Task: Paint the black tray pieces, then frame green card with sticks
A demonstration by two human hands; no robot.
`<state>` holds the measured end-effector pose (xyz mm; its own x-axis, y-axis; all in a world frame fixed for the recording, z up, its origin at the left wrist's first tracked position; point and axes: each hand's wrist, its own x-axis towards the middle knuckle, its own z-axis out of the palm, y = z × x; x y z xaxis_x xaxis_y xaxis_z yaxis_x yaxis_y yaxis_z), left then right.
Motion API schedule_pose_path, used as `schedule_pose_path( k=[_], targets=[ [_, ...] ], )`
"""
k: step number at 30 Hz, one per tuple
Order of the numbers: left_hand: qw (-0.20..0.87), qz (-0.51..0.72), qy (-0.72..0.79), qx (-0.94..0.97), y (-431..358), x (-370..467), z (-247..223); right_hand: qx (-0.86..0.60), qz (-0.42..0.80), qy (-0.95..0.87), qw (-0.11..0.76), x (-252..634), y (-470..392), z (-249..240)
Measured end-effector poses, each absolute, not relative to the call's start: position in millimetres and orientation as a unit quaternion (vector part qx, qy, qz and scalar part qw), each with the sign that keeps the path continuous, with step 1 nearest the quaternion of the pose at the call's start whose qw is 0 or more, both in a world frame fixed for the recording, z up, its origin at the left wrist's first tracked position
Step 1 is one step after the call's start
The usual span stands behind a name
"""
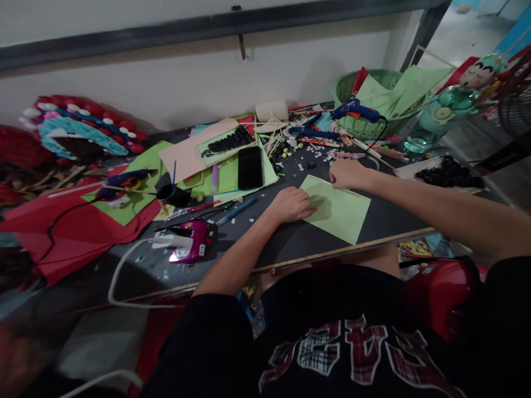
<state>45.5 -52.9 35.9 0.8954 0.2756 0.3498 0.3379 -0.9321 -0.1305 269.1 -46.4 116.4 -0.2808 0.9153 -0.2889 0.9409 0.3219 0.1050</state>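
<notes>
A light green sheet of paper lies on the dark table near its front edge, with a thin pale strip along its far edge. My left hand rests at the sheet's left corner, its fingers reaching onto the paper. At the far edge of the sheet is my right hand, closed, with its fingers curled down against the strip. Whether anything sits inside that hand is hidden. A black phone lies beyond my left hand on more green sheets.
Behind stands a green basket with a blue glue gun at its rim. A clear bottle is at the right. Left are a purple device, a black cup and red paper. Scraps and sticks litter the back.
</notes>
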Motion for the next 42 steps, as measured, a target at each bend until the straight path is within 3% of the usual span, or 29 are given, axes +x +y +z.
schedule_pose_path(
  k=[8,19,27,36,42],
  targets=[
    [0.093,-0.159,-0.172,-0.968,-47.7,42.8,31.9,0.635,-0.183,0.731,0.17,273.0,-51.9,120.1],
    [0.098,-0.177,-0.173,-0.964,-47.0,41.1,30.9,0.698,-0.078,0.691,0.171,288.9,-51.8,116.2],
    [0.049,-0.191,-0.223,-0.954,-46.7,42.4,27.9,0.698,-0.131,0.686,0.159,287.5,-56.1,118.5],
    [0.032,-0.138,-0.224,-0.964,-50.8,50.4,26.0,0.685,-0.174,0.707,-0.01,309.9,-57.6,94.4],
    [0.025,-0.103,-0.178,-0.978,-39.0,41.3,39.7,0.726,0.015,0.676,-0.122,324.9,-50.2,73.7]
  ],
)
